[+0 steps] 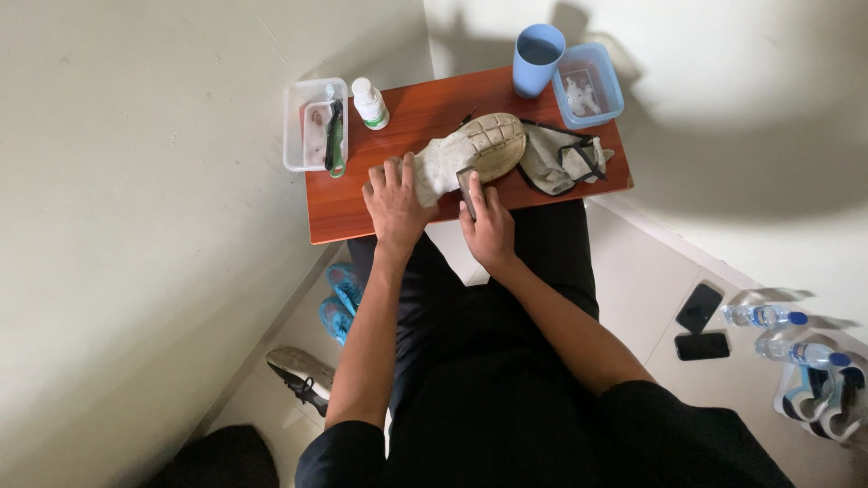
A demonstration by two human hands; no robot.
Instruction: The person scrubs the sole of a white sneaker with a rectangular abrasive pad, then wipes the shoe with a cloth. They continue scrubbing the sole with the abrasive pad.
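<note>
Pale walls and a light tiled floor close in around a small reddish wood counter (362, 212) with a smooth, glossy top. On it lies a shoe (475, 149), sole up, its cream tread cut in a grid of grooves; the upper looks like soft off-white fabric. The left hand (395, 194) lies spread and flat over the heel end, pinning it down. The right hand (491, 226) is closed around a small dark flat tool (467, 190), pressed to the side of the shoe near mid-length; what the tool is cannot be told.

The shoe seems light, with a stiff rubbery sole and a yielding upper, so the firmest hold is probably across the sole or at the heel, where it will not collapse. Beside it rests a crumpled grey cloth (551, 158) with dark trim. A blue plastic cup (537, 59), a blue tub (592, 81), a white bottle (369, 102) and a clear tray (312, 122) with a green brush (335, 136) stand along the far edge.
</note>
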